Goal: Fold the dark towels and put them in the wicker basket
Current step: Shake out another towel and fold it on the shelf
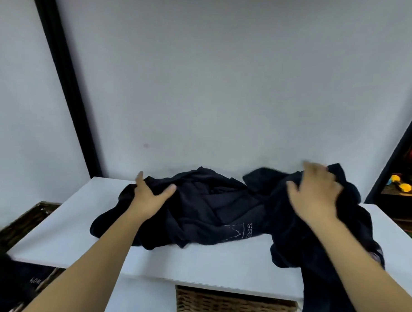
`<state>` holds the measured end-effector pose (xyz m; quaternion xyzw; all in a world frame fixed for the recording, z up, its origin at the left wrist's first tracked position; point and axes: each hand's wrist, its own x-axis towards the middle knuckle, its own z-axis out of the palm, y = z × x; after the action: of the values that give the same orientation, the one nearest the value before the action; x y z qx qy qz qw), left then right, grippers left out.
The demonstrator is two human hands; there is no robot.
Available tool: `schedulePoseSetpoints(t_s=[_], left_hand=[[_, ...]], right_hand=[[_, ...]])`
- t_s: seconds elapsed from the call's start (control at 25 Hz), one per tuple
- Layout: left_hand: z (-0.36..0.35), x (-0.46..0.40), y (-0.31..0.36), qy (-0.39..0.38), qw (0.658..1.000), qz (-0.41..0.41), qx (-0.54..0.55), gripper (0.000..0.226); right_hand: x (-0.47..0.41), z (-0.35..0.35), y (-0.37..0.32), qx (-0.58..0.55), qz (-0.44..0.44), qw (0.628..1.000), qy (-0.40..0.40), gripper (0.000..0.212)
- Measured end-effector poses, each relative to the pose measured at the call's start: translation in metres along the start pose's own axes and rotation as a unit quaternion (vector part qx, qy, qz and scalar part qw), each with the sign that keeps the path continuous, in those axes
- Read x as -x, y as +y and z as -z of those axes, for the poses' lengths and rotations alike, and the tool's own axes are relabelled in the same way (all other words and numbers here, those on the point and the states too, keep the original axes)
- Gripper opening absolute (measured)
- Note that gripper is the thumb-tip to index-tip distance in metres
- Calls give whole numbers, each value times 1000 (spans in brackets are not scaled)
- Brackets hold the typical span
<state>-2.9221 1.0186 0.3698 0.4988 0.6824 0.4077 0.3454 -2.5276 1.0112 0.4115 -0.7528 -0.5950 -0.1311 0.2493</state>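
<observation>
A heap of dark towels lay crumpled across the white tabletop, its long axis running left to right along the back wall, when I looked down through the head camera. My left hand rested on the heap's left end, fingers straight and spread, thumb out to the right, curled round nothing that I could see. My right hand hovered at the right end, blurred; its fingers looked loosely spread, and I could not tell whether they pinched the cloth beneath them. The right part of the heap spilled over the tabletop's near edge and hung down beside my right forearm. Pale stitched lettering faced up near the heap's front middle, reading sideways. A wicker basket sat under the tabletop, just below its front edge, apart from the towels. A second, darker wicker basket stood off the left side, lower down. Coloured objects filled a shelf at far right.
</observation>
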Motion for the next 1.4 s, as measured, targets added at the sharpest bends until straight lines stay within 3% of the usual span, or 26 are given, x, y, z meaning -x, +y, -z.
schedulePoseSetpoints(t_s=[0.08, 0.16, 0.2, 0.28, 0.36, 0.44, 0.52, 0.56, 0.6, 0.64, 0.68, 0.72, 0.76, 0.88, 0.96, 1.08, 1.16, 1.2, 1.24, 1.32, 1.36, 1.4], left_hand=[[-2, 0, -15, -56, 989, -7, -134, 123], [7, -3, -19, -87, 971, -36, -220, 88], [14, -3, -15, -93, 971, -48, -213, 71], [31, 2, -4, -110, 981, -71, -140, 61], [49, 12, 17, -96, 989, -116, 3, 66], [69, 19, 43, -108, 959, -151, 213, 73], [85, 8, 49, -158, 912, -135, 354, 70], [90, -1, 41, -152, 930, -118, 313, 63], [92, -9, 33, -125, 975, -93, 160, 57], [90, -20, 11, -78, 993, -25, -83, 62], [87, -24, -20, -44, 948, 40, -313, 76], [82, -24, -47, -46, 892, 110, -435, 87], [77, -23, -64, -51, 868, 145, -472, 89], [69, -20, -71, -5, 879, 93, -468, 53], [72, -26, -58, 4, 921, 33, -388, 38], [95, -30, -14, -5, 996, 10, -90, 23], [131, -31, 27, 96, 993, -44, 61, 14], [155, -27, 52, 161, 973, -82, 142, 13], [179, -20, 76, 214, 943, -110, 231, 18], [212, -3, 104, 224, 902, -121, 348, 41], [217, 2, 104, 191, 912, -85, 352, 59], [215, 5, 94, 138, 931, -31, 336, 74]], right_hand=[[30, -10, -57, -69, 203, 972, -100, 72], [58, -32, -107, -120, 263, 919, -269, 87], [67, -44, -125, -119, 257, 907, -312, 91], [78, -61, -151, -105, 231, 906, -338, 80], [79, -55, -171, -255, 213, 882, -333, 34], [65, -32, -185, -494, 135, 804, -302, 10], [40, -1, -188, -640, -12, 736, -218, 16], [26, 8, -183, -659, -77, 723, -189, 17], [15, 12, -174, -647, -121, 731, -181, 15], [9, 11, -161, -606, -146, 759, -189, 12], [7, 6, -148, -555, -153, 790, -214, 11], [10, -1, -133, -501, -149, 814, -254, 15], [16, -8, -122, -452, -139, 828, -302, 24], [26, -27, -110, -343, -74, 860, -371, 46], [26, -35, -115, -284, -18, 894, -345, 37], [20, -28, -133, -206, 49, 910, -355, 22], [9, -12, -143, -231, 71, 906, -347, 21], [0, -1, -147, -314, 44, 894, -316, 20], [-9, 14, -152, -455, -12, 851, -262, 19], [-27, 44, -157, -659, -134, 731, -118, 15], [-33, 52, -156, -660, -149, 731, -86, 13], [-34, 53, -154, -593, -128, 788, -104, 12]])
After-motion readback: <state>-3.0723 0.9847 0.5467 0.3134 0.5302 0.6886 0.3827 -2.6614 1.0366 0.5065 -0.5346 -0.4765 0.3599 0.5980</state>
